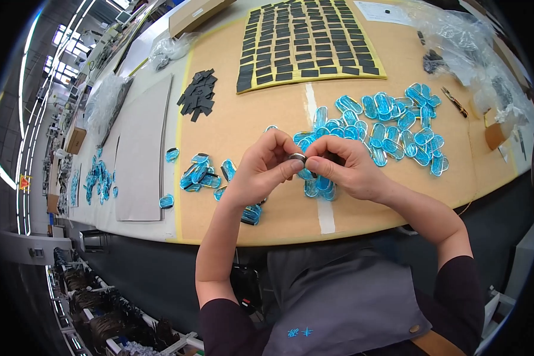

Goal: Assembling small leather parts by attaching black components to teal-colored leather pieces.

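My left hand point(260, 169) and my right hand point(351, 168) meet over the middle of the table, both closed in a pinch. Between their fingertips is a small oval metal-rimmed piece with a black strip point(298, 157), mostly hidden by the thumbs. Behind and below my right hand lies a pile of blue-filmed oval pieces point(390, 127) with shiny metal rims. Beside my left forearm, similar blue ovals with black bands point(199, 174) lie in a loose group. Some ovals under my hands are partly covered.
A yellow-edged sheet point(314, 74) with rows of black rectangles lies at the far side. Loose black strips point(198, 95) are heaped left of it. Tweezers point(454, 102) rest at the right, near crumpled clear plastic point(469, 53). A grey board point(142, 154) lies at the left.
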A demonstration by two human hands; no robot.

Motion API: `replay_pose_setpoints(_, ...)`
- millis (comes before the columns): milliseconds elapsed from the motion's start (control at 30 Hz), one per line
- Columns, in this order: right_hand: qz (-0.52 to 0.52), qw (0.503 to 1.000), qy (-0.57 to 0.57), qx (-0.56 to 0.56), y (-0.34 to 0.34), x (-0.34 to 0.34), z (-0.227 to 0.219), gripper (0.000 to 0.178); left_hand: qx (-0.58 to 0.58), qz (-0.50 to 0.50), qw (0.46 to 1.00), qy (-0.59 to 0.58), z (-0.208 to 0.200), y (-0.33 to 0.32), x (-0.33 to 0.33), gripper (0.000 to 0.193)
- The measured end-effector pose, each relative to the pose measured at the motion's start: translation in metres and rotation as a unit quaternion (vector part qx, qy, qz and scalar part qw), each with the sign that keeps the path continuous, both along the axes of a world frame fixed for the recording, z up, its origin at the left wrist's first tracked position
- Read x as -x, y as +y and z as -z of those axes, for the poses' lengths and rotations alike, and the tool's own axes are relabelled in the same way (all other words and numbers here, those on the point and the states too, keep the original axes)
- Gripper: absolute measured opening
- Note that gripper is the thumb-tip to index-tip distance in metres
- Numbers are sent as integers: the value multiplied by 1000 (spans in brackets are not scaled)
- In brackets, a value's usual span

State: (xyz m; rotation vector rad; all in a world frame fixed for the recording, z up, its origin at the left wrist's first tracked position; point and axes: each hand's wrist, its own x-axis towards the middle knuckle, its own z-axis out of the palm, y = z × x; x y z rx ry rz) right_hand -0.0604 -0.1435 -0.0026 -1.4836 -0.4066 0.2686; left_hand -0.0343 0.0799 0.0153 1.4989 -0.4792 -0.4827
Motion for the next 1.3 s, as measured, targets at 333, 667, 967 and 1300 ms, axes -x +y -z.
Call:
replay_pose_setpoints(333,-123,986,68,-91,-18,-8,0,20,64,60,996,-4,15,-12,-10,15)
replay_pose_setpoints(667,10,998,26,49,-6,-5,17,14,-51,-32,901,-430,18,-24,2,20)
replay_pose_setpoints(967,14,909,347,-232,-5,-6,6,18,22,-39,866,-499,19,-27,7,32)
replay_pose_setpoints(1300,-20,846,445,-293,-8,3,2,16,0,-8,686,-728,19,-40,22,25)
